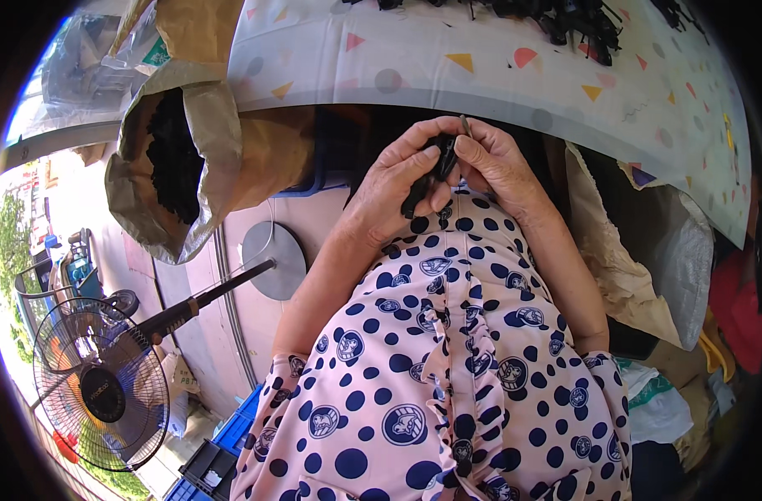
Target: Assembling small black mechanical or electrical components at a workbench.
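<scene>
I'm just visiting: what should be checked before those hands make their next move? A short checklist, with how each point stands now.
1. Left hand has hold of the small glossy black piece: ok, closed around it.
2. Right hand has hold of the thin greyish stick-like object: ok, pinched, one end showing.
3. That object's other end is clear of skin: cannot tell, hidden within the hands.
4. Brown paper sack at the left has its mouth open: ok, dark pieces inside.
5. Heap of spiky black pieces lies on the white patterned tablecloth: ok.
</scene>
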`<state>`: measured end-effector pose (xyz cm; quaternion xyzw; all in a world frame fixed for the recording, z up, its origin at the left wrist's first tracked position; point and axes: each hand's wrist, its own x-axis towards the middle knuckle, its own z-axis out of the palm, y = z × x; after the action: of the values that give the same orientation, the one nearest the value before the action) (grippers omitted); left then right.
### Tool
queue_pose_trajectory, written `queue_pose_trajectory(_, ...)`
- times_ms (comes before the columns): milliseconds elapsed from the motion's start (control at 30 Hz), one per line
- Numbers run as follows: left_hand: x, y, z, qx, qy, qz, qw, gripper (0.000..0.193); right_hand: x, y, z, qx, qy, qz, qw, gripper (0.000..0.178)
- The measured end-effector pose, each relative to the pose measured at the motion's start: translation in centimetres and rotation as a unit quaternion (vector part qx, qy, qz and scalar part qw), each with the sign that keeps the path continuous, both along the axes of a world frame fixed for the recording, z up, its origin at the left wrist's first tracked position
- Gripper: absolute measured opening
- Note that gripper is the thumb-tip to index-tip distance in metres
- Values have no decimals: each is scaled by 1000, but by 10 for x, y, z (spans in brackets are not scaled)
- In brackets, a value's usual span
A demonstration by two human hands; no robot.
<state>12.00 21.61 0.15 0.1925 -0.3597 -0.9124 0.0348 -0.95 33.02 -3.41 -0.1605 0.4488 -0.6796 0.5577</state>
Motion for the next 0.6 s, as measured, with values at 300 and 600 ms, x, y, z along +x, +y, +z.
queue_pose_trajectory(300,5,5,-5,-356,-27,-2,934,35,0,-6,-4,13,215,14,977,25)
queue_pose_trajectory(600,12,2,-11,-480,-64,135,865,29,23,-14,38,67,134,41,988,44)
